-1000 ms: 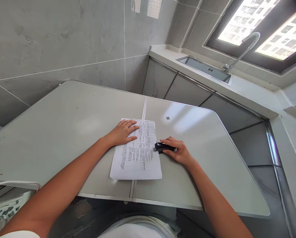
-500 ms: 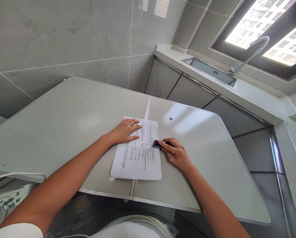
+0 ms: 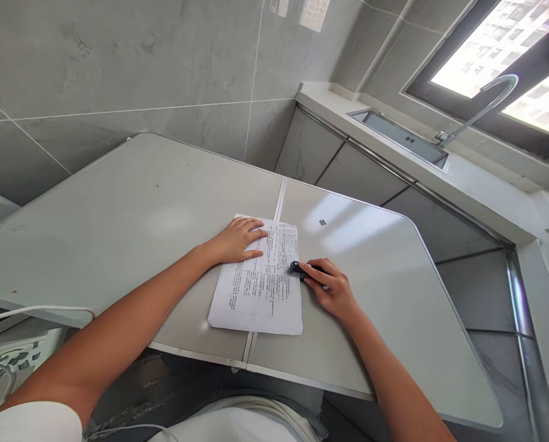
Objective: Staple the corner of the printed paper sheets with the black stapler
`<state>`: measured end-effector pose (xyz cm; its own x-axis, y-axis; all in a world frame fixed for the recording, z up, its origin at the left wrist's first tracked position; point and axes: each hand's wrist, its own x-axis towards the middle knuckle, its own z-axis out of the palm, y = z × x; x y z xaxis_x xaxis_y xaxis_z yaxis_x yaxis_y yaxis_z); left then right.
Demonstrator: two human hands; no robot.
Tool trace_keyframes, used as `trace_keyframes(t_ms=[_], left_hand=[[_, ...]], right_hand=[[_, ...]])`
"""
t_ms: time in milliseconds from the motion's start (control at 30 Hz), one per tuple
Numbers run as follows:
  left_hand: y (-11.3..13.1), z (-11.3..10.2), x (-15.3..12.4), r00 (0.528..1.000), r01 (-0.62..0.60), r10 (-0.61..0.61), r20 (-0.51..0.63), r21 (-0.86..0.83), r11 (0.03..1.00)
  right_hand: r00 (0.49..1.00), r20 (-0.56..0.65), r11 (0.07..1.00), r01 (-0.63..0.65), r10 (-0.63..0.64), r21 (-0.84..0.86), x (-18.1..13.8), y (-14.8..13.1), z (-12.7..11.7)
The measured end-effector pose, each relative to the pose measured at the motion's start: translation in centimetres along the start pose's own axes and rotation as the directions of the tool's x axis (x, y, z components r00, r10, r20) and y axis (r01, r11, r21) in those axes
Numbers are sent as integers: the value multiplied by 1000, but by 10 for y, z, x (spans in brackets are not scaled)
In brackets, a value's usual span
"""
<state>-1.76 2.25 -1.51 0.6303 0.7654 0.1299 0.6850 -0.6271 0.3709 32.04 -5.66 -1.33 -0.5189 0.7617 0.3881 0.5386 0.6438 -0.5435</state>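
A printed sheet of paper (image 3: 256,307), perhaps more than one layer, lies across the seam of the pale folding table (image 3: 173,282). My left hand (image 3: 241,240) rests flat on its upper left part, fingers spread. In my right hand (image 3: 332,285) is a black stapler (image 3: 299,269), gripped from the right side. The stapler's front end sits over the right edge of the paper, around mid-height. Fingers and thumb cover most of its rear half. Whether its jaws are pressed together is too small to tell.
Small staple strips (image 3: 322,222) lie on the table's right half, beyond my right hand. Behind stands a counter with a sink (image 3: 398,136) and a curved faucet (image 3: 479,110). A white cable (image 3: 39,310) crosses the table's left front edge. A tiled wall (image 3: 164,61) borders the far side.
The whole view has shifted slightly, moving the scene a little to the right. Both hands, the paper and the stapler keep nearly the same places relative to one another.
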Motion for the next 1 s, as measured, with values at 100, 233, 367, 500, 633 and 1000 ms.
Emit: trace_keyframes(t_ms=[100,233,367,500,633,1000], left_hand=[[0,0,0,1000,2,-2,7,10,1000],[1,0,0,1000,6,-6,8,17,1000],[1,0,0,1000,5,-5,1,10,1000],[0,0,0,1000,-4,4,-4,2,1000],[-1,1,0,1000,-7,7,-11,-3,1000],[-1,-1,1,1000,-4,4,0,-22,1000]], right_hand=[[1000,1,1000,8,-8,13,1,-1,-1],[1000,14,1000,3,-3,9,1,-1,-1],[1000,13,1000,-6,6,-22,0,-2,0],[1000,14,999,-10,10,-51,1,-4,0],[999,40,993,-24,28,-112,1,-8,0],[986,153,903,1,72,-431,1,-23,3]])
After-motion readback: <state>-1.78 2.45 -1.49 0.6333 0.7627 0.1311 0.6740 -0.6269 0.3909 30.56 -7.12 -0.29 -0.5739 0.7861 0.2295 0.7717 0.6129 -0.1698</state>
